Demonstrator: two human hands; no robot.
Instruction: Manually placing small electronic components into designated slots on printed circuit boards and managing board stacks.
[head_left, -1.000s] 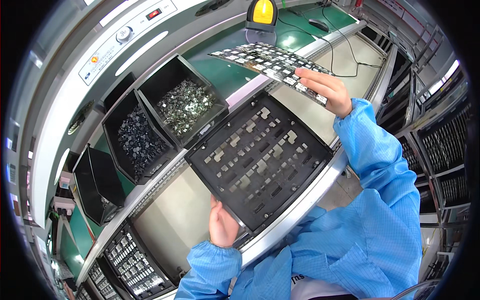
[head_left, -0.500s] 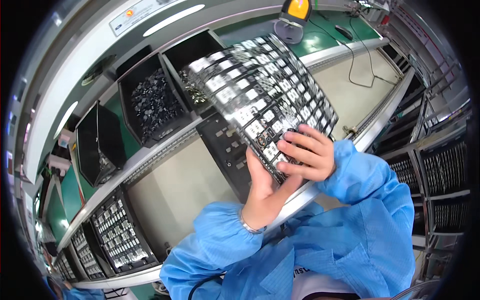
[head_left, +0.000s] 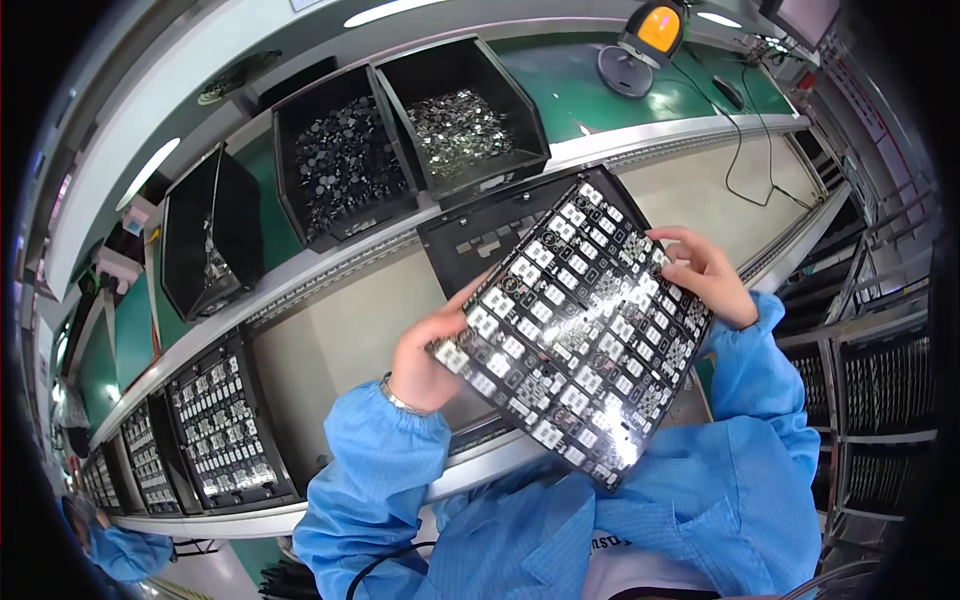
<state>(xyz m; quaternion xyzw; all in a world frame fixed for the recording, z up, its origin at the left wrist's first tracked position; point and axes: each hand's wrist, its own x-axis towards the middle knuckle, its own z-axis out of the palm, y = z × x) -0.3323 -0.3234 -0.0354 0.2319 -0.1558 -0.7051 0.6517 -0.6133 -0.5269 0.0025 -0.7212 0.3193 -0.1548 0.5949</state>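
Observation:
Both my hands hold a large black circuit board panel (head_left: pixel 560 318), packed with rows of white and metallic parts, tilted above the work line. My left hand (head_left: pixel 425 362) grips its left edge, the fingers partly hidden behind it. At the upper right edge, my right hand (head_left: pixel 708 278) pinches the panel between thumb and fingers. Beneath and behind the panel lies a flat black fixture tray (head_left: pixel 447 243) with small recesses. The panel covers part of that tray.
Beyond the line stand a black bin (head_left: pixel 290 130) of dark round pieces, another bin (head_left: pixel 530 125) of shiny metal pieces, and a yellow-and-grey scanner (head_left: pixel 655 35). Filled trays (head_left: pixel 222 430) sit at left. Racks of boards (head_left: pixel 885 375) stand at right. A co-worker's blue sleeve (head_left: pixel 135 555) shows lower left.
The panel has come down toward me and turned its populated face up. My right hand has moved from its lower part to the upper right edge; my left hand has shifted left.

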